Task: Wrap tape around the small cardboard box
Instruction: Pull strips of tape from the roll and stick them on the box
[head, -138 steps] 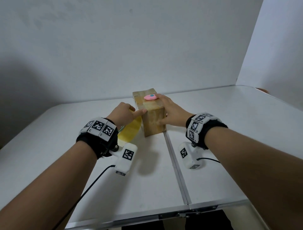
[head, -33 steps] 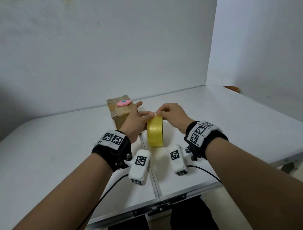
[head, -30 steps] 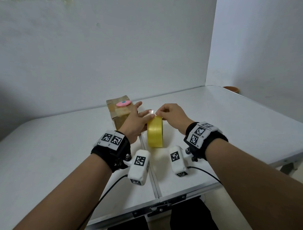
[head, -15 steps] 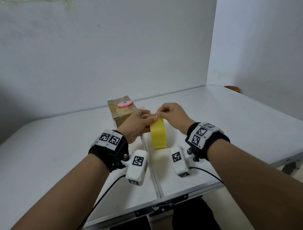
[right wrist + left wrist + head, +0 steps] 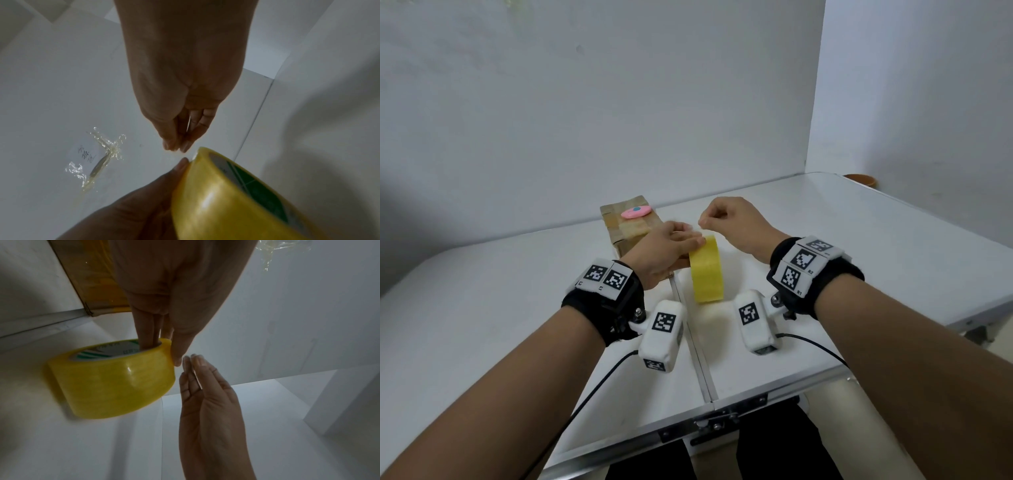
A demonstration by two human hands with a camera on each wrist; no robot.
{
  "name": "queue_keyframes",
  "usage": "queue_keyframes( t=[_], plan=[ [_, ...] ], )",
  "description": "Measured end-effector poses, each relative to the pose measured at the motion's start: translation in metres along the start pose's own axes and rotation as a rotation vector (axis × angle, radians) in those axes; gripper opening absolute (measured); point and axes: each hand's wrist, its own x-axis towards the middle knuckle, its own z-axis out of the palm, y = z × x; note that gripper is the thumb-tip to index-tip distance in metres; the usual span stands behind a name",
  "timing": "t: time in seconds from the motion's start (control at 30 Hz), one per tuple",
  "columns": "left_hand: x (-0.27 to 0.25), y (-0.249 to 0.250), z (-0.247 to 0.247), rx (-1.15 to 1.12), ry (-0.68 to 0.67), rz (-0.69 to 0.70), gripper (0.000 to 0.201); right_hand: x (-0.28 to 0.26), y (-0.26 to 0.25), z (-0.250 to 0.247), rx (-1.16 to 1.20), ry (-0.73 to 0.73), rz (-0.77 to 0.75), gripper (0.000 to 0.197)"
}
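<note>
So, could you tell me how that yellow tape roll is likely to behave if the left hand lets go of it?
The yellow tape roll stands on its edge on the white table, so it would probably roll or topple once freed. The left hand steadies it, fingers inside the core. Its glossy surface looks slippery, though it seems rigid and should keep its shape.

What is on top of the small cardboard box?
A pink oval piece with a blue dot lies on the cardboard box. The left hand covers the box's near right corner.

Tape roll [image 5: 707, 270] right of box [image 5: 628, 226]
</note>
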Motion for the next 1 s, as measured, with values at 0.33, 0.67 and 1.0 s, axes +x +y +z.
queue_keyframes(
  t=[0.33,0.67,1.0],
  plan=[
    [-0.004,0.011,-0.001,0.297,0.043,0.188,0.056,-0.003,0.008,-0.002,0.017,-0.012,0.046,0.011],
    [-0.003,0.008,-0.002,0.259,0.137,0.218,0.032,-0.008,0.013,-0.002,0.049,0.073,0.026,0.014],
    [-0.003,0.006,-0.004,0.237,0.154,0.263,0.019,-0.010,0.013,-0.001,0.030,0.106,0.021,0.019]
  ],
)
